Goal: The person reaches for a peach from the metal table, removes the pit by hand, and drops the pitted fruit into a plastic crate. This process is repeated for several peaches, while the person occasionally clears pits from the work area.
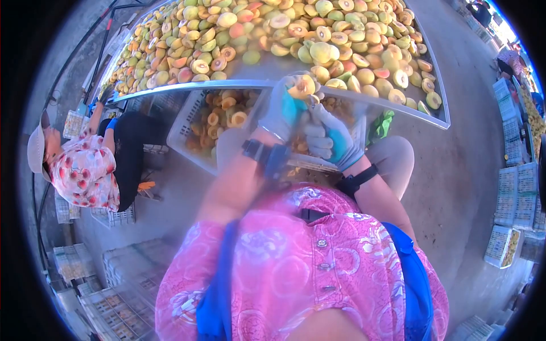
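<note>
My left hand (282,109), in a grey and teal glove, holds a cut peach half (302,86) above the near rim of a metal tray (187,86). My right hand (331,135), gloved alike, is closed just to the right and below. Its thumb is close to the fruit. It grips a small tool (311,101) whose tip meets the peach half; most of the tool is hidden by the fingers. Many peach halves (322,52), some with the stone still inside, are heaped on the tray. Beneath my hands stands a white plastic crate (181,122) with more peach halves in it.
A green bag or cloth (381,126) lies beside my right knee. On the left a co-worker (82,170) in a cap sits at the tray. Stacked crates (515,187) line the right side, and more crates (119,304) stand at lower left.
</note>
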Motion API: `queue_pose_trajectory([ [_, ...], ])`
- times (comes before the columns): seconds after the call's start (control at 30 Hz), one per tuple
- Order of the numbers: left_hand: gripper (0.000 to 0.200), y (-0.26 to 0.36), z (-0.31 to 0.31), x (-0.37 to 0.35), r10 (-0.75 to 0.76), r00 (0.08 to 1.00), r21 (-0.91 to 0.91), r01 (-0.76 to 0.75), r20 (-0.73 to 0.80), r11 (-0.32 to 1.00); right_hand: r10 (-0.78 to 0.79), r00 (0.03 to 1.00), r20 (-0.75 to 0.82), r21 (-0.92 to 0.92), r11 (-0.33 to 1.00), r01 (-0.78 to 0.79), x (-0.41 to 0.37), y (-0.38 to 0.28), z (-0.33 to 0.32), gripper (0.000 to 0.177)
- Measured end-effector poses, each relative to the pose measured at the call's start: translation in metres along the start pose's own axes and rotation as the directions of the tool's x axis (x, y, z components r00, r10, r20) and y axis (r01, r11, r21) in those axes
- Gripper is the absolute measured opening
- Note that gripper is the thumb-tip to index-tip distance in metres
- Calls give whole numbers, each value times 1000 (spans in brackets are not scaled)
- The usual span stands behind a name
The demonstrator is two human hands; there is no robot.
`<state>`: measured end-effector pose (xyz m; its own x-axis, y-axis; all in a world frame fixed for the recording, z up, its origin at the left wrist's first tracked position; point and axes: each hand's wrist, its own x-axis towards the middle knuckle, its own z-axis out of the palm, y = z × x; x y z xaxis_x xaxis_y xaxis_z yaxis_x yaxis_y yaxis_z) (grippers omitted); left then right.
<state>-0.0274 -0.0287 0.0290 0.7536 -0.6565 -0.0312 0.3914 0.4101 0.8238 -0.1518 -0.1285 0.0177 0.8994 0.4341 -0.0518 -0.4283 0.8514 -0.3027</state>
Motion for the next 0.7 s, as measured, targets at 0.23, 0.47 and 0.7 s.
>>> queue_pose_trajectory([
  [0.23,32,-4,-10,-25,290,955,517,-279,62,809,-341,833,-436,-600,800,13,-3,14,25,28],
  [0.47,35,-35,-39,-15,42,994,-369,-3,97,929,-525,799,-293,-813,576,81,1,19,27,26],
  [0.7,36,-28,-28,-32,-67,990,-491,120,124,863,-505,803,-316,-859,512,-16,2,22,29,33],
])
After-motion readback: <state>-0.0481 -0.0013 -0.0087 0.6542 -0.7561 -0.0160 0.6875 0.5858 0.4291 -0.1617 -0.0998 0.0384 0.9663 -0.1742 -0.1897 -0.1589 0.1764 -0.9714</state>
